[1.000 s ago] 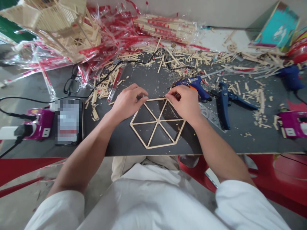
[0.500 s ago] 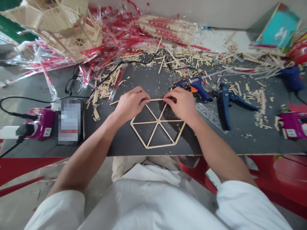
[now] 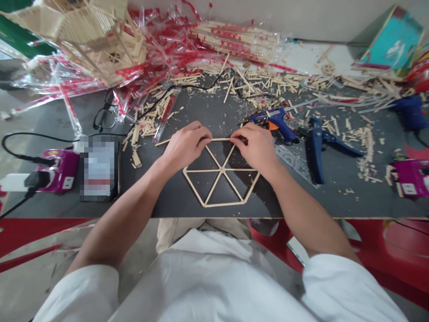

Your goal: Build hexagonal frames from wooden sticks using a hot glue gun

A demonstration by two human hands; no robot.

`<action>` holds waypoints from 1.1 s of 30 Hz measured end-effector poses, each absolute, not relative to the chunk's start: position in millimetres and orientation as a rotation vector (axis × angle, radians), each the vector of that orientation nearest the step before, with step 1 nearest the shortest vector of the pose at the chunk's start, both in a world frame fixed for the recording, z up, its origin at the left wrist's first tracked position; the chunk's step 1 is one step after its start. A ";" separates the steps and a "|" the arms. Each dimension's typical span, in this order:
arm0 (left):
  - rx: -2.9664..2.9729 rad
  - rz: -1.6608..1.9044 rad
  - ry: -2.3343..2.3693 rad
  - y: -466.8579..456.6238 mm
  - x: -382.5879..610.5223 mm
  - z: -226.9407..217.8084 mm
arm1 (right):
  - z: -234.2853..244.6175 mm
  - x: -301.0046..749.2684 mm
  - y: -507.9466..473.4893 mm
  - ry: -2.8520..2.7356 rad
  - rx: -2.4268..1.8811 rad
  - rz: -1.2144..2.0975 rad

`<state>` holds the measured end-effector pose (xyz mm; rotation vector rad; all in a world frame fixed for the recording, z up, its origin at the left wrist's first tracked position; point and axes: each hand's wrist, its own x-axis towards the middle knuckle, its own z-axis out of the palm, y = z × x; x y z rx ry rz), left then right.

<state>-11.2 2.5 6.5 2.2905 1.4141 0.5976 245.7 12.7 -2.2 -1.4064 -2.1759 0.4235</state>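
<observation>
A hexagon of thin wooden sticks with spokes meeting at its centre (image 3: 221, 171) lies flat on the dark board (image 3: 187, 205) in front of me. My left hand (image 3: 186, 145) pinches the far-left corner of the hexagon's top stick. My right hand (image 3: 256, 145) pinches the far-right corner of the same stick. Both hands have curled fingers pressed on the wood. The top stick (image 3: 219, 139) runs between my fingertips.
A blue glue gun (image 3: 276, 120) and blue cutters (image 3: 317, 145) lie right of my right hand. A phone (image 3: 98, 167), purple devices (image 3: 56, 172) (image 3: 410, 176), glasses (image 3: 105, 117), stick offcuts and red-striped wrappers (image 3: 161, 53) crowd the far side. A stick model (image 3: 87, 36) stands at far left.
Both hands drew slightly closer along the hexagon's far edge, and the top stick now sits level between my fingertips. The view shifted down a little.
</observation>
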 end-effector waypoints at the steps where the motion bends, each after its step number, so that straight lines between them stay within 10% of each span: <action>1: 2.291 0.592 1.416 2.1 -11.0 6.9 | -2.5 245.7 12.7 -2.178 -1.406 0.422; 33: 1.962 0.784 1.612 11.0 -11.6 5.4 | -0.6 244.2 11.0 -2.194 -1.468 0.395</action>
